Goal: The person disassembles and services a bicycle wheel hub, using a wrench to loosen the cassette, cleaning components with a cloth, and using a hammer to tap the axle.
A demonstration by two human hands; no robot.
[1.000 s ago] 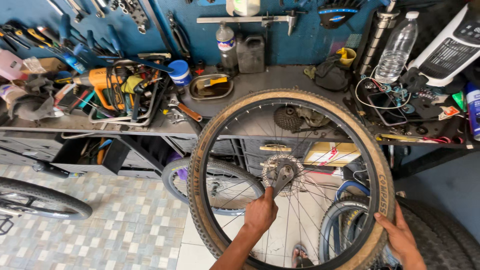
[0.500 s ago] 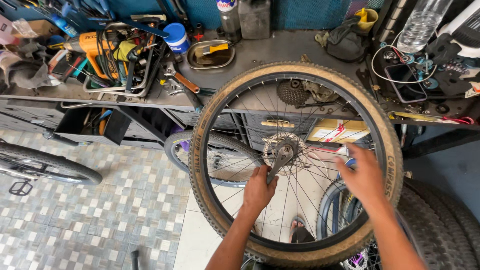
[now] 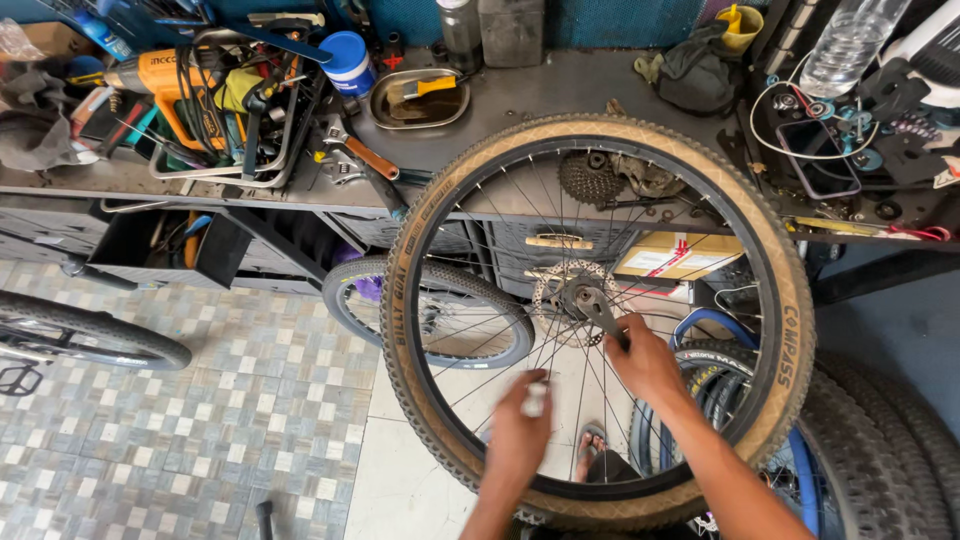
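A bicycle wheel with a tan-walled knobby tyre [image 3: 402, 300] stands upright in front of me. At its centre is the hub [image 3: 572, 293] with a perforated disc. A dark wrench [image 3: 600, 312] sits on the hub, and my right hand [image 3: 648, 362] grips its handle from inside the spokes. My left hand [image 3: 518, 445] is lower, over the bottom spokes and apart from the hub. It is blurred, with fingers curled around a small pale object [image 3: 537, 397] at its fingertips.
Behind the wheel runs a cluttered workbench [image 3: 520, 110] with an orange drill [image 3: 165, 85], a blue cup [image 3: 349, 62], a metal tray [image 3: 420, 98] and a sprocket cluster [image 3: 590, 178]. Other wheels [image 3: 90, 335] and tyres [image 3: 880, 450] lie on the tiled floor on both sides.
My left hand has let go of the wrench and dropped below the hub. My right hand came from the rim to the hub and now holds the wrench.
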